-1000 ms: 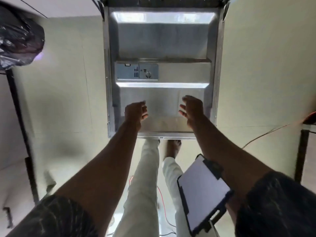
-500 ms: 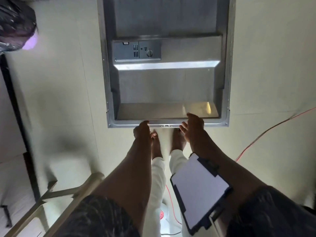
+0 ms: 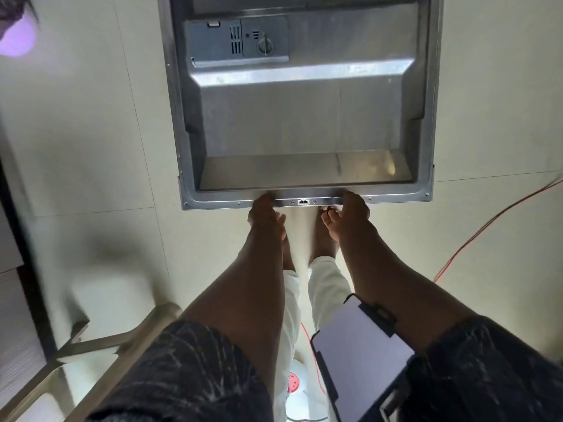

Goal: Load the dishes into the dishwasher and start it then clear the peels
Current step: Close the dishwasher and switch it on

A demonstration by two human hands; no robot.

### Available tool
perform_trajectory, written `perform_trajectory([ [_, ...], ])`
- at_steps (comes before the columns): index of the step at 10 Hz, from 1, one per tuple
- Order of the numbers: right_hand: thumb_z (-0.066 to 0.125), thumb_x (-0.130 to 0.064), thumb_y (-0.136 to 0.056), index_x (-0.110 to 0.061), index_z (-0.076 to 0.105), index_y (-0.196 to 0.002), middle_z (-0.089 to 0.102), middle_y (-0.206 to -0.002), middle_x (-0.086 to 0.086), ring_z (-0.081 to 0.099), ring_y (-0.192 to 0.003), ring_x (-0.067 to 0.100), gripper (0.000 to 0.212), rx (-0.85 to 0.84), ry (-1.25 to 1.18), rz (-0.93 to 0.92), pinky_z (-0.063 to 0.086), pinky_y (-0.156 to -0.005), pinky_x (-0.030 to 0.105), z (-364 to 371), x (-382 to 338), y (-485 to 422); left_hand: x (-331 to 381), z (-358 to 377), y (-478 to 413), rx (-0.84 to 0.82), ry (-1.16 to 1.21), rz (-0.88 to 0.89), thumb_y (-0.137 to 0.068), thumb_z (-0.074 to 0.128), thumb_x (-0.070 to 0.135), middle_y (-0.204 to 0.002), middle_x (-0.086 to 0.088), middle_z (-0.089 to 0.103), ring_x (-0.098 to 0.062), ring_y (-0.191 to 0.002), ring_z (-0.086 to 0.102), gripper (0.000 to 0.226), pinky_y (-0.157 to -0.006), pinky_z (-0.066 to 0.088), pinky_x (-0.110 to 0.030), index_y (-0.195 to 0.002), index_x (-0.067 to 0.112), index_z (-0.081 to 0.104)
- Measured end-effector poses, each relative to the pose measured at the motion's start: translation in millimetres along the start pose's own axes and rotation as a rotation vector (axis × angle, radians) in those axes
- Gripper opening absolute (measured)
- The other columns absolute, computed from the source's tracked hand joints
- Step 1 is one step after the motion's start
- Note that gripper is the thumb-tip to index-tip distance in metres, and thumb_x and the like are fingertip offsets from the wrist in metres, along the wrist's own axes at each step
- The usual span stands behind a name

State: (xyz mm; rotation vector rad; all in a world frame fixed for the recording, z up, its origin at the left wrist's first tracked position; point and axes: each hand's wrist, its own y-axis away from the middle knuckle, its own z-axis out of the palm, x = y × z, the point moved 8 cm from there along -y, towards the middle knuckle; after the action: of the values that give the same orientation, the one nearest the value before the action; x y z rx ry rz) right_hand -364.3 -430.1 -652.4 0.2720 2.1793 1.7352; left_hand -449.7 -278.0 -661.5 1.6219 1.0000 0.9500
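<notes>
The dishwasher door (image 3: 304, 123) lies open and flat over the floor, its steel inner panel facing up. The grey detergent dispenser (image 3: 237, 41) sits near the door's far end. My left hand (image 3: 264, 212) and my right hand (image 3: 350, 213) both grip the door's near edge, one on each side of the latch (image 3: 303, 202). The fingers curl at and under the rim, and their tips are hidden. No dishes, racks or peels are in view.
An orange cable (image 3: 487, 233) runs across the pale floor tiles on the right. A light wooden frame (image 3: 122, 339) stands at the lower left. A clipboard (image 3: 359, 357) hangs at my right hip. A white power strip (image 3: 294, 386) lies by my feet.
Both hands drew back from above the door's inner panel to its near edge and took hold of it. The view has tilted down, so the door looks closer.
</notes>
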Motion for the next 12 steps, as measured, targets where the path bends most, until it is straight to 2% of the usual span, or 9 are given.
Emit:
perform_trajectory([
  [1, 0.062, -0.025, -0.097, -0.013, 0.063, -0.109, 0.061, -0.121, 0.011, 0.061, -0.111, 0.025, 0.017, -0.065, -0.028, -0.030, 0.050, -0.097, 0.037, 4.2, -1.7, -19.9, 2.1, 4.6, -17.9, -0.099, 0.191, 0.047, -0.097, 0.060, 0.014, -0.104, -0.008, 0.061, -0.024, -0.105, 0.060, 0.005, -0.102, 0.045, -0.040, -0.100, 0.016, 0.063],
  [2, 0.072, -0.040, -0.089, -0.019, 0.064, -0.102, 0.061, -0.127, 0.008, 0.057, -0.118, 0.024, 0.026, -0.134, -0.099, -0.039, 0.045, -0.108, 0.042, 3.9, 0.9, -33.5, -2.3, 5.2, -27.4, -0.204, 0.230, 0.060, -0.097, 0.063, 0.034, -0.132, -0.007, 0.061, -0.023, -0.129, 0.054, 0.037, -0.115, 0.034, -0.042, -0.129, 0.015, 0.063],
  [4, 0.081, -0.052, -0.078, -0.022, 0.063, -0.117, 0.059, -0.133, 0.010, 0.055, -0.125, 0.031, 0.052, -0.237, -0.126, -0.100, 0.040, -0.113, 0.051, 2.6, -4.7, -53.9, 8.2, 4.6, -47.2, -0.251, 0.333, 0.137, -0.086, 0.067, 0.059, -0.134, -0.002, 0.065, -0.019, -0.125, 0.058, 0.059, -0.115, 0.038, -0.044, -0.131, 0.021, 0.064],
  [6, 0.073, -0.057, -0.085, -0.021, 0.060, -0.130, 0.058, -0.139, 0.004, 0.052, -0.132, 0.027, 0.059, -0.290, -0.112, -0.091, 0.045, -0.111, 0.044, 0.9, 1.9, -55.9, 11.8, 3.5, -51.6, -0.305, 0.386, 0.160, -0.086, 0.074, 0.048, -0.115, -0.001, 0.074, -0.019, -0.110, 0.068, 0.033, -0.111, 0.045, -0.043, -0.103, 0.020, 0.073],
  [8, 0.084, -0.042, -0.078, -0.022, 0.071, -0.104, 0.074, -0.114, 0.002, 0.065, -0.116, 0.025, 0.035, -0.242, -0.176, -0.126, 0.043, -0.112, 0.048, -6.3, -13.9, -11.3, 21.0, -5.4, -1.8, -0.309, 0.402, 0.194, -0.081, 0.078, 0.044, -0.102, 0.000, 0.077, -0.014, -0.090, 0.074, 0.031, -0.101, 0.052, -0.035, -0.097, 0.017, 0.074],
  [9, 0.093, -0.051, -0.055, -0.025, 0.071, -0.111, 0.074, -0.112, 0.000, 0.066, -0.113, 0.023, 0.066, -0.223, -0.132, -0.174, 0.046, -0.109, 0.046, -11.8, -24.5, 21.6, 28.7, -11.6, 44.4, -0.263, 0.391, 0.188, -0.069, 0.082, 0.049, -0.088, 0.003, 0.076, -0.013, -0.078, 0.072, 0.037, -0.090, 0.053, -0.032, -0.088, 0.018, 0.074],
  [10, 0.088, -0.056, -0.065, -0.025, 0.069, -0.100, 0.071, -0.093, -0.002, 0.066, -0.093, 0.019, 0.050, -0.236, -0.052, -0.175, 0.048, -0.105, 0.046, -12.9, -40.3, 74.6, 38.9, -15.6, 95.9, -0.255, 0.289, 0.187, -0.072, 0.077, 0.057, -0.069, 0.008, 0.073, -0.013, -0.079, 0.064, 0.036, -0.080, 0.049, -0.029, -0.081, 0.022, 0.070],
  [11, 0.087, -0.067, -0.058, -0.025, 0.068, -0.102, 0.072, -0.088, -0.002, 0.069, -0.084, 0.017, 0.064, -0.290, -0.003, -0.179, 0.054, -0.090, 0.042, -12.9, -51.3, 118.7, 52.1, -21.2, 139.9, -0.233, 0.307, 0.177, -0.083, 0.072, 0.044, -0.078, 0.006, 0.073, -0.007, -0.066, 0.067, 0.026, -0.065, 0.053, -0.023, -0.067, 0.024, 0.078],
  [12, 0.080, -0.085, -0.044, -0.022, 0.057, -0.134, 0.063, -0.124, 0.004, 0.063, -0.117, 0.026, 0.112, -0.345, -0.021, -0.222, 0.052, -0.104, 0.048, -6.9, -70.6, 172.3, 76.8, -23.7, 205.7, -0.263, 0.190, 0.225, -0.094, 0.064, 0.037, -0.068, 0.014, 0.070, 0.002, -0.055, 0.064, 0.013, -0.055, 0.051, -0.015, -0.085, 0.030, 0.068],
])
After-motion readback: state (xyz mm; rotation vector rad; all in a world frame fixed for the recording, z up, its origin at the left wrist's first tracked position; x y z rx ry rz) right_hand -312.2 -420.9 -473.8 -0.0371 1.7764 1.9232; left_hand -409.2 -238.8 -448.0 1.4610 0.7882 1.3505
